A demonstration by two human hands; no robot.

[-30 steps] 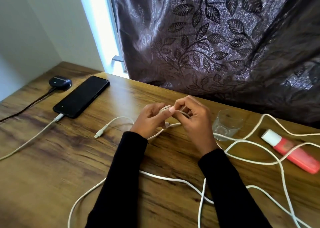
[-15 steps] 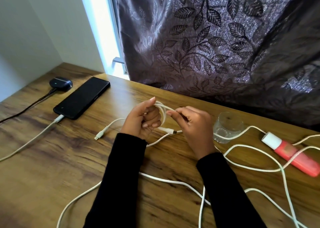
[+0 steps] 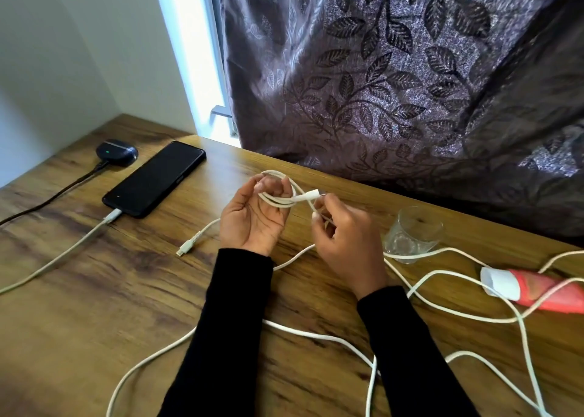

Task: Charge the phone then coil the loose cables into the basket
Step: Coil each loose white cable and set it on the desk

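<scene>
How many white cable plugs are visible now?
3: one in the black slab phone, one loose on the wooden table beside the left hand, one jutting from the coil toward the right hand. Others may be off-frame.

Glossy phone (image 3: 154, 179), wood-grain table (image 3: 94, 290)

Long black sleeves (image 3: 227, 328), bare hands (image 3: 252, 217).
</scene>
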